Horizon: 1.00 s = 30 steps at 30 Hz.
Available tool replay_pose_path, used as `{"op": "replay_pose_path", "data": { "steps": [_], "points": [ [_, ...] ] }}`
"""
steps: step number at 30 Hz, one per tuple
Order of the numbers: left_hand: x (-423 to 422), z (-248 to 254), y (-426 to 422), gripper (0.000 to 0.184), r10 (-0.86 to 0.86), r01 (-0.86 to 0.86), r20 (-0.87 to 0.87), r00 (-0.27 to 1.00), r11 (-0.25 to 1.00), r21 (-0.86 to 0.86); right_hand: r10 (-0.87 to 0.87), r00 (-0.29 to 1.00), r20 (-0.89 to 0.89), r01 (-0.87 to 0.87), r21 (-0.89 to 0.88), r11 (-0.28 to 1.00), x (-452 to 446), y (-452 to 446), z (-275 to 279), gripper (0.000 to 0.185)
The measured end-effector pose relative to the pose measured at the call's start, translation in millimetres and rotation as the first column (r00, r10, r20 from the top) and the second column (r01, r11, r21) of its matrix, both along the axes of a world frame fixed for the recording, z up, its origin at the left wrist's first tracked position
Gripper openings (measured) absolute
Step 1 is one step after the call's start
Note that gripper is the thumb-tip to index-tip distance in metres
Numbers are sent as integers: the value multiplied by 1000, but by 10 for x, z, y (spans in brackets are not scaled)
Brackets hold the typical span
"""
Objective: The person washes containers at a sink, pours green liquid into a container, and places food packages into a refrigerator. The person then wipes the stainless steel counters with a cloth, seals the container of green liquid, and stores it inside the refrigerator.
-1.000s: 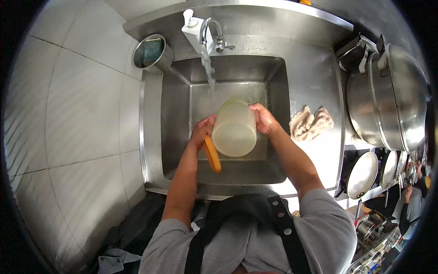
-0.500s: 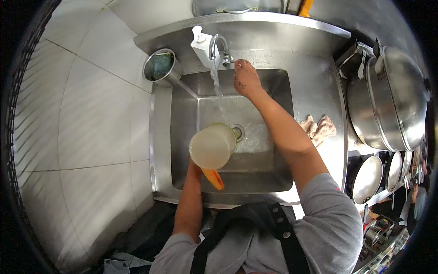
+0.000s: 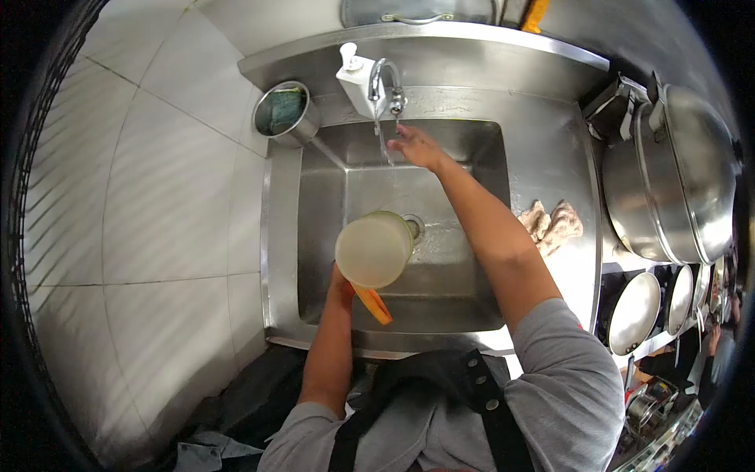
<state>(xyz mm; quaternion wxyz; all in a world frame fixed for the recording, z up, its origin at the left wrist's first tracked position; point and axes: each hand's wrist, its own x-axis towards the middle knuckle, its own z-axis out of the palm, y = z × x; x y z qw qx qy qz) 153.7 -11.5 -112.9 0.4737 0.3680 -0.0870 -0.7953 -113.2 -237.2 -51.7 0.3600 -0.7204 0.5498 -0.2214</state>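
My left hand (image 3: 342, 282) is mostly hidden behind a cloudy, translucent plastic jug (image 3: 373, 250), which it holds tilted over the sink (image 3: 370, 303). An orange handle-like piece (image 3: 373, 305) sticks out below the jug, near my wrist. My right hand (image 3: 417, 147) hovers just below the tap (image 3: 385, 75), fingers apart and holding nothing. From the spout falls a thin stream of water (image 3: 383, 141), close to my right fingertips. The drain (image 3: 414, 226) is beside the jug's greenish rim.
A white pump bottle (image 3: 360, 82) stands behind the tap. At the left corner a metal pot (image 3: 303, 134) holds a green scouring pad (image 3: 283, 108). Crumpled cloth-like pieces (image 3: 553, 226) lie on the right counter. Large steel pots (image 3: 676, 173) and pans (image 3: 635, 313) stand farther right.
My right hand has come off the tap's lever area and moved down toward the stream, its fingers opening. The water has thinned. The jug stays in my left hand with little movement.
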Motion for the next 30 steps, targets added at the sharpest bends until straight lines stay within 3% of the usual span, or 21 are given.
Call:
{"op": "replay_pose_path", "data": {
  "steps": [3,5,6,8,9,11,14,17,20,23,24,27,29,30],
  "points": [
    [-31,-250,0,39,-8,8,16,1000,1000,0,-45,990,137,14,219,976,20,236,299,76],
    [-165,0,-28,40,-16,5,219,976,999,49,-35,978,206,-23,273,962,66,483,447,84],
    [-299,136,-55,41,-32,25,174,984,999,39,10,954,298,-99,283,954,47,801,755,88],
    [-393,207,-161,41,-64,61,115,991,998,29,322,929,181,-351,166,921,88,1175,626,107],
    [-463,197,-195,40,-95,93,110,989,995,29,479,844,242,-519,144,842,58,1369,726,119],
    [-598,173,-295,38,-152,151,100,983,988,20,468,865,-181,-446,147,883,-55,1818,1118,125],
    [-807,160,-400,36,-235,235,108,966,972,9,403,805,-435,-400,102,911,-192,2100,1143,135],
    [-967,168,-389,34,-321,322,133,938,947,17,315,868,-384,-321,50,946,-417,2300,1197,136],
    [-1043,226,-209,32,-406,402,153,901,914,59,271,921,-281,-292,-36,956,-738,2455,1188,130],
    [-1076,235,-86,30,-474,465,207,856,881,91,240,952,-188,-244,4,970,-978,2688,1346,121],
    [-1082,225,-75,29,-485,474,231,843,874,103,172,972,-159,-185,-71,980,-1063,2796,1335,117],
    [-913,107,-255,28,-365,384,525,769,920,77,-30,995,-100,2,-261,965,-1213,3209,1219,111],
    [-691,80,-347,27,-33,171,858,513,983,-65,-177,977,-119,123,-365,923,-1288,3512,1162,111],
    [-694,266,-272,26,120,67,924,364,986,-155,-73,988,-134,28,-314,949,-1340,3626,1115,111]
  ]
}}
